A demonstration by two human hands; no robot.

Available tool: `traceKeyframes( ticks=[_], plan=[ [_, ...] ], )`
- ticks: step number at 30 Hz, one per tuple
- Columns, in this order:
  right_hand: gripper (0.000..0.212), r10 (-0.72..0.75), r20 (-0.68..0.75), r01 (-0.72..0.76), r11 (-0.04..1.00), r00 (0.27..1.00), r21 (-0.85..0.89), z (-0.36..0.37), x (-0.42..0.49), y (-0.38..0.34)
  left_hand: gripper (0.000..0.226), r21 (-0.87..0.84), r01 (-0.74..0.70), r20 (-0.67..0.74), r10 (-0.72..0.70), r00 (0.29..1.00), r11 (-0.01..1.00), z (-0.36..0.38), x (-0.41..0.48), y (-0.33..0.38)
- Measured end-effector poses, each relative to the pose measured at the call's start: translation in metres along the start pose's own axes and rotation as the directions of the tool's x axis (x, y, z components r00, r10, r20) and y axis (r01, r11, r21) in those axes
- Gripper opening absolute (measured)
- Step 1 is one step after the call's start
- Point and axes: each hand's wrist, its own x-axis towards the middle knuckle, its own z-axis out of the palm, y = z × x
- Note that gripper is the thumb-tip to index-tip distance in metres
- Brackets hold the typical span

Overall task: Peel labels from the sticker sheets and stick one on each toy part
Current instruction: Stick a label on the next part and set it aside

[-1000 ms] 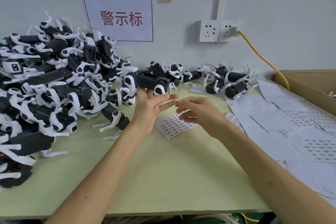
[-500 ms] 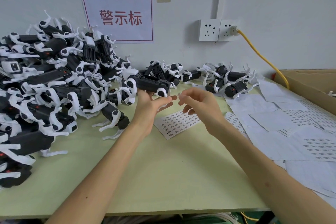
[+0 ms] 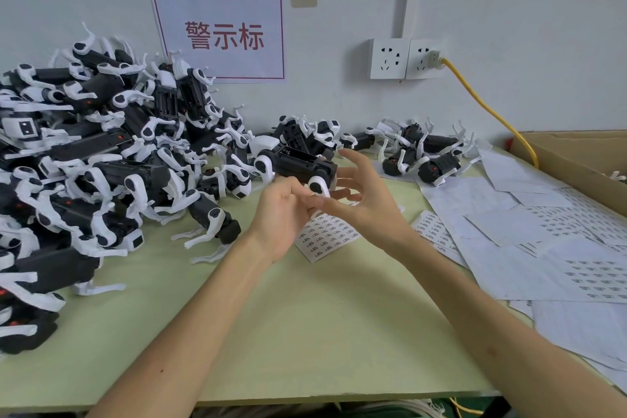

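A black toy part with white legs (image 3: pixel 298 164) is held up over the green table (image 3: pixel 288 332) by my left hand (image 3: pixel 280 214), whose fingers close on it from below. My right hand (image 3: pixel 361 195) is just to its right with fingers spread; the index finger points up beside the toy's right end and the lower fingers touch my left fingertips. I cannot tell whether a label sits on a fingertip. A sticker sheet (image 3: pixel 327 236) with rows of small labels lies flat under both hands.
A big heap of black-and-white toy parts (image 3: pixel 101 163) fills the left side. A smaller group (image 3: pixel 424 156) lies at the back right. More sticker sheets and loose backing papers (image 3: pixel 509 231) cover the right side. A cardboard box (image 3: pixel 576 159) and a yellow cable (image 3: pixel 488 108) are at the far right.
My left hand has lifted the toy part higher and nearer the middle. My right hand has gone from a pinch at my left fingertip to spread fingers beside the toy.
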Motion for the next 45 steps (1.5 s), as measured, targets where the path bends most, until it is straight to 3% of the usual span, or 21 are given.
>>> traceKeyframes(
  ticks=[4, 8, 11, 14, 16, 19, 23, 28, 32, 37, 45],
  plan=[
    [0.073, -0.002, -0.108, 0.021, 0.983, 0.994, 0.182, -0.005, 0.002, -0.006, 0.06, 0.084, -0.044, -0.026, 0.047, 0.999, 0.996, 0.001, -0.001, -0.001],
    [0.072, 0.086, -0.175, 0.004, 0.889, 0.981, 0.458, -0.017, 0.007, -0.011, 0.063, 0.368, -0.113, -0.014, 0.127, 0.992, 0.923, 0.004, -0.001, -0.006],
    [0.069, 0.132, -0.189, 0.01, 0.794, 0.973, 0.607, -0.025, 0.009, -0.012, 0.05, 0.519, -0.102, 0.011, 0.112, 0.994, 0.848, 0.003, 0.002, -0.008],
    [0.065, 0.176, -0.191, 0.005, 0.722, 0.966, 0.691, -0.031, 0.01, -0.01, 0.036, 0.587, -0.044, -0.085, 0.116, 0.99, 0.808, -0.003, 0.003, -0.009],
    [0.067, 0.206, -0.162, -0.028, 0.696, 0.965, 0.718, -0.034, 0.011, -0.01, 0.031, 0.501, 0.016, -0.191, 0.092, 0.977, 0.865, -0.008, 0.004, -0.009],
    [0.064, 0.214, -0.097, -0.088, 0.715, 0.972, 0.694, -0.036, 0.011, -0.013, 0.023, 0.163, 0.065, -0.276, -0.017, 0.961, 0.984, -0.015, 0.008, -0.002],
    [0.056, 0.208, 0.003, -0.169, 0.786, 0.978, 0.595, -0.027, 0.008, -0.015, 0.038, 0.026, 0.022, -0.09, -0.019, 0.996, 0.999, -0.02, 0.005, 0.007],
    [0.038, 0.182, 0.05, -0.175, 0.776, 0.982, 0.605, -0.031, 0.007, -0.018, 0.057, -0.132, 0.141, 0.101, -0.128, 0.987, 0.981, -0.012, -0.003, 0.014],
    [0.039, 0.165, 0.073, -0.176, 0.776, 0.984, 0.605, -0.033, 0.007, -0.022, 0.05, -0.136, 0.173, 0.229, -0.139, 0.963, 0.976, -0.009, -0.006, 0.014],
    [0.055, 0.156, 0.094, -0.182, 0.809, 0.983, 0.56, -0.026, 0.004, -0.021, 0.047, -0.082, 0.203, 0.174, -0.186, 0.967, 0.976, -0.004, -0.004, 0.007],
    [0.047, 0.198, 0.009, -0.183, 0.884, 0.98, 0.43, -0.022, 0.005, -0.016, 0.034, -0.056, 0.161, 0.15, -0.151, 0.977, 0.985, -0.002, -0.006, 0.005]
  ],
)
